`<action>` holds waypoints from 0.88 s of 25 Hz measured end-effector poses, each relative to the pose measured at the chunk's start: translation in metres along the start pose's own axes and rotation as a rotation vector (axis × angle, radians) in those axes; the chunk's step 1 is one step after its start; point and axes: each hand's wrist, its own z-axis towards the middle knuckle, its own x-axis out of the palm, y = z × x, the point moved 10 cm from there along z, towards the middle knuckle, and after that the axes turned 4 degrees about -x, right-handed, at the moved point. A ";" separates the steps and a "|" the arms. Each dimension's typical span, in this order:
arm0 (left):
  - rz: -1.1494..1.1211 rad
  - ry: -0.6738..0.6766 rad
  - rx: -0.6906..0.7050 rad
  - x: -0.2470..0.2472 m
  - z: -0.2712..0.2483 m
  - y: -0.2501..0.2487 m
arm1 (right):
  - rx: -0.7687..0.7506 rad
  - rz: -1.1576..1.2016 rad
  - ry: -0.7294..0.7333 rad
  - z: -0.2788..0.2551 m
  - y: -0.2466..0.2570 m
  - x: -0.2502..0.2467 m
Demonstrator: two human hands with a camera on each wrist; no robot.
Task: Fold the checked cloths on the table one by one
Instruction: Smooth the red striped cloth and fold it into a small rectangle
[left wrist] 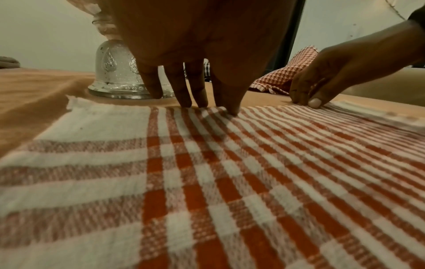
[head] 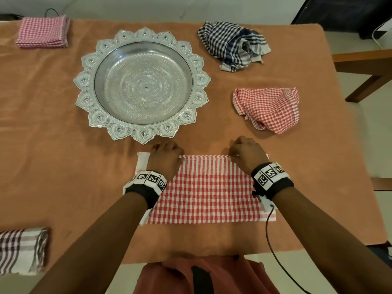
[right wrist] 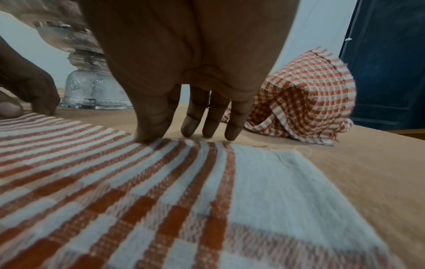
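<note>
- Red cloth (head: 209, 192) lies flat at the near edge of the table (head: 53, 124), right in front of the person, both forearms reaching over it.
- Over on the left, a striped folded cloth (head: 22, 250) sits at the near left corner, and a pink folded stack (head: 43, 31) at the far left corner.
- Left hand (head: 166, 155) is down on the red cloth's far edge near its left corner; fingers (left wrist: 185, 91) point straight down, slightly spread, tips on the hem, thumb tip pressing the fabric. Whether it pinches the edge, I cannot tell.
- Silver tray (head: 142, 83) stands on its pedestal just beyond that hand, mid-table.
- Right hand (head: 247, 153) mirrors it near the right corner: thumb on the striped border, three fingers (right wrist: 234, 125) hanging close together, tips at the hem. Pinch or mere touch, I cannot tell.
- Blue checked cloth (head: 233, 45) lies crumpled at the far right.
- Crumpled red cloth (head: 268, 108) lies just beyond the right hand, apart from the flat one.
</note>
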 end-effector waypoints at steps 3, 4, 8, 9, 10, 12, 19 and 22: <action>-0.016 -0.027 -0.034 -0.004 0.004 0.003 | 0.010 0.006 0.012 0.005 -0.001 -0.002; -0.021 -0.031 -0.043 -0.005 0.005 0.003 | 0.010 0.008 0.011 0.006 -0.001 -0.002; -0.051 -0.039 -0.090 -0.005 0.006 0.006 | -0.004 0.017 0.016 0.004 0.000 -0.003; -0.052 -0.040 -0.095 -0.005 0.006 0.006 | -0.006 0.009 0.025 0.002 0.001 -0.002; -0.053 -0.046 -0.097 -0.005 0.006 0.006 | -0.005 -0.004 0.030 0.001 0.001 0.000; -0.058 -0.068 -0.093 -0.006 0.007 0.006 | -0.005 -0.019 0.029 0.001 0.002 0.002; -0.061 -0.078 -0.078 -0.007 0.008 0.004 | 0.033 0.044 0.050 0.007 -0.004 -0.001; -0.022 -0.112 -0.051 -0.014 -0.005 -0.004 | 0.075 0.081 -0.012 -0.002 0.004 -0.009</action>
